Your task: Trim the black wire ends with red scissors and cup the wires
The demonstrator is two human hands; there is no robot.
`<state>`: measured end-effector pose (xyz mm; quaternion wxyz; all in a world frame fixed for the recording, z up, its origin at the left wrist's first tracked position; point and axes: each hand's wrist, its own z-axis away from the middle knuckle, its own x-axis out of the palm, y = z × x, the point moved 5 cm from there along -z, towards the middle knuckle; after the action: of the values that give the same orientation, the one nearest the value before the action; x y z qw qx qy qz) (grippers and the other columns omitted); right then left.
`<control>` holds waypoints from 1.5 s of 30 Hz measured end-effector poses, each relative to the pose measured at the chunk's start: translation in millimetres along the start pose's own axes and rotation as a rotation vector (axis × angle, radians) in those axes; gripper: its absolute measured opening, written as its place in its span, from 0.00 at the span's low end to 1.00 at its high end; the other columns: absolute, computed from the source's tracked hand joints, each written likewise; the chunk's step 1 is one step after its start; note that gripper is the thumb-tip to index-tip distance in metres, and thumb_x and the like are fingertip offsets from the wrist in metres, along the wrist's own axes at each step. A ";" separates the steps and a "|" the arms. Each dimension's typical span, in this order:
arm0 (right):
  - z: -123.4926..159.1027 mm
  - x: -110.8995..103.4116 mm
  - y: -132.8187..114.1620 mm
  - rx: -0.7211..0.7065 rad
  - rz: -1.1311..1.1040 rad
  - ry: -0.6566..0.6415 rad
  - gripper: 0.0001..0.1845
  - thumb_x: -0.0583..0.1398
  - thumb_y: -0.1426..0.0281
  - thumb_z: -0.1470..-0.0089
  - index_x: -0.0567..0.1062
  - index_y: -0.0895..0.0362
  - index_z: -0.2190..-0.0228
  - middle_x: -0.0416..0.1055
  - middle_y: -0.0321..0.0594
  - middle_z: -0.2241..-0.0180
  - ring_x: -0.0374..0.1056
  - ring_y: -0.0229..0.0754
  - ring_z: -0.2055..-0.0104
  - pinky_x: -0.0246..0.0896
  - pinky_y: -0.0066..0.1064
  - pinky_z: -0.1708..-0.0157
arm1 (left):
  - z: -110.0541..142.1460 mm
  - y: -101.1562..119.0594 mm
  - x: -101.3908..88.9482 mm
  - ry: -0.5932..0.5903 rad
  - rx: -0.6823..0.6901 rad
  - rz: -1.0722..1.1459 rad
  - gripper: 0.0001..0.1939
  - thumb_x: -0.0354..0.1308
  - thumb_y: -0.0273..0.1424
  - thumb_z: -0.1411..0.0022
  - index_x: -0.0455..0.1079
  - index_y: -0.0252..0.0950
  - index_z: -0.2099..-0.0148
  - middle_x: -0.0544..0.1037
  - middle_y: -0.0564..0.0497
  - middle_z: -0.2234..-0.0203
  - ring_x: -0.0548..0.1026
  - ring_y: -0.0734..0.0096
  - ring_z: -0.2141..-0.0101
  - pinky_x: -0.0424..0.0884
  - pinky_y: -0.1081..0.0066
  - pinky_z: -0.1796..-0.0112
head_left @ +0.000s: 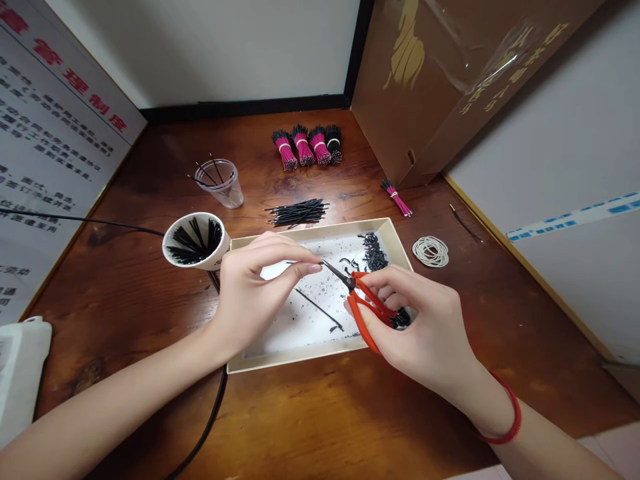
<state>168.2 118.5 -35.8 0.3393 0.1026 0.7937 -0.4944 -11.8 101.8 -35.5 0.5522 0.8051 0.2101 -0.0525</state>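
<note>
My left hand [265, 280] pinches a short black wire [293, 263] between thumb and forefinger, over a shallow cream tray [320, 361]. My right hand [425, 320] is wrapped round the orange handles of small scissors [367, 300]. Their pointed tips meet the wire's end at my left fingertips; whether the blades touch it is too small to tell. One black wire [320, 310] lies slantwise on the tray's white bottom, amid tiny scraps. A heap of black offcuts [374, 252] fills the tray's far right corner, and more black pieces show partly behind my right hand.
Left of the tray stand a paper cup [220, 252] of black wires and a clear plastic cup [235, 193] with a few wires. Behind it lie loose black wires [299, 212] and several banded bundles [303, 147]. Rubber bands [430, 251] and a small pink bundle [397, 199] lie right, near a brown box [415, 100].
</note>
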 end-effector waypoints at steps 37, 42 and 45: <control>-14.8 -1.9 15.2 0.315 -0.520 0.123 0.11 0.68 0.73 0.53 0.70 0.55 0.70 0.74 0.33 0.74 0.72 0.37 0.72 0.70 0.28 0.73 | 8.6 -12.7 14.8 -0.168 -0.361 0.182 0.05 0.60 0.31 0.40 0.73 0.35 0.62 0.77 0.53 0.79 0.75 0.72 0.77 0.68 0.73 0.75; -15.1 -6.1 16.6 0.271 -0.489 0.160 0.11 0.68 0.74 0.54 0.70 0.56 0.70 0.74 0.32 0.75 0.71 0.36 0.72 0.67 0.28 0.72 | 9.3 -13.0 14.4 -0.164 -0.236 -0.024 0.13 0.60 0.30 0.41 0.71 0.36 0.53 0.78 0.48 0.64 0.74 0.66 0.62 0.69 0.67 0.62; -13.5 3.9 12.9 0.273 -0.552 0.117 0.13 0.69 0.73 0.56 0.70 0.56 0.71 0.74 0.32 0.75 0.71 0.36 0.73 0.67 0.28 0.72 | 12.4 -11.0 25.0 -0.332 -0.255 0.090 0.08 0.60 0.31 0.41 0.76 0.36 0.59 0.79 0.47 0.62 0.74 0.66 0.62 0.69 0.68 0.63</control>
<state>165.8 135.7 -43.7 0.1292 -0.0439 0.7360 -0.6631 8.4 100.9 -57.7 0.6784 0.7176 0.0851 -0.1325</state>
